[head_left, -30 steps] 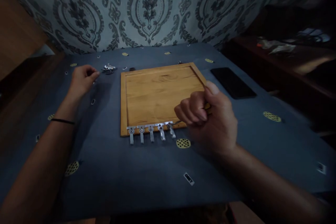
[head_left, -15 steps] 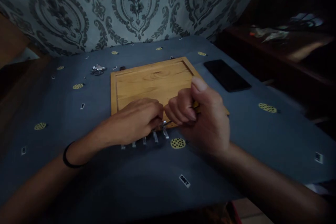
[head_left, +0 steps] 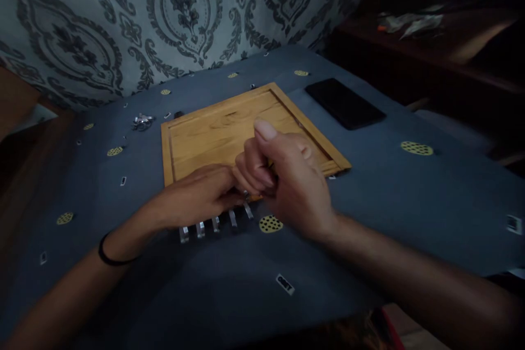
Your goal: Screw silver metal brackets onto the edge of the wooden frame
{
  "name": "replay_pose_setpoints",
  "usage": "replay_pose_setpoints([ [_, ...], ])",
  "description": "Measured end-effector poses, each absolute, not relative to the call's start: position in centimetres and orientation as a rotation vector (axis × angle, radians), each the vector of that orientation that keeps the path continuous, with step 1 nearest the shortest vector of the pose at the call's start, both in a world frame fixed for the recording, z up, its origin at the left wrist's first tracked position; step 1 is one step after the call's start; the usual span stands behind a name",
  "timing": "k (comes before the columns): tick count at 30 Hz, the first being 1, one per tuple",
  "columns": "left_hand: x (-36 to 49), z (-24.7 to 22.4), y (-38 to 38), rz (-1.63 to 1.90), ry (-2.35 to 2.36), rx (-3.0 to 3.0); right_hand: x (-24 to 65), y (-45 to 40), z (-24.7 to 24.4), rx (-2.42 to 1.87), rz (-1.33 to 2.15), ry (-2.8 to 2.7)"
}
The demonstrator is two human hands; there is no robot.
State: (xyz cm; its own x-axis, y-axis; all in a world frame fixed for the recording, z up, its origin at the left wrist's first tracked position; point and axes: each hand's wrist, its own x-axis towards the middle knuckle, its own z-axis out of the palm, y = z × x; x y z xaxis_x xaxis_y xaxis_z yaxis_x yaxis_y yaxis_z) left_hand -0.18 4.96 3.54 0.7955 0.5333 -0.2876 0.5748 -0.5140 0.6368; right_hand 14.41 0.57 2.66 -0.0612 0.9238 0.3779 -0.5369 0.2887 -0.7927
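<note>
My right hand (head_left: 289,183) is a closed fist, thumb on top, around a screwdriver (head_left: 270,163); only a bit of its yellow and dark handle shows. Its tip is hidden between the hands. Right against it, my left hand (head_left: 200,191) rests over the near edge of a framed wooden board (head_left: 221,134), thumb and fingers pinched together. What they pinch is hidden. Several shiny metal hooks (head_left: 216,223) stick out in a row from the board's near edge, below my left hand.
A black phone (head_left: 344,103) lies right of the board on the blue patterned tablecloth (head_left: 389,202). A small heap of metal pieces (head_left: 143,122) sits at the back left. Behind hangs a patterned curtain (head_left: 184,5). Dark furniture (head_left: 410,65) stands to the right.
The view has shifted and turned slightly, so the board appears more tilted. My right fist has shifted left against my left hand, and the screwdriver's shaft is now hidden.
</note>
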Motion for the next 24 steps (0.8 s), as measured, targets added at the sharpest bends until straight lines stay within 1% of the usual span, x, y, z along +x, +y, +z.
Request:
replay_pose_setpoints([
  [24,0.05,3.81,4.93,0.040,0.747,2.197,14.48,0.38,2.87,-0.396,1.292,-1.029],
])
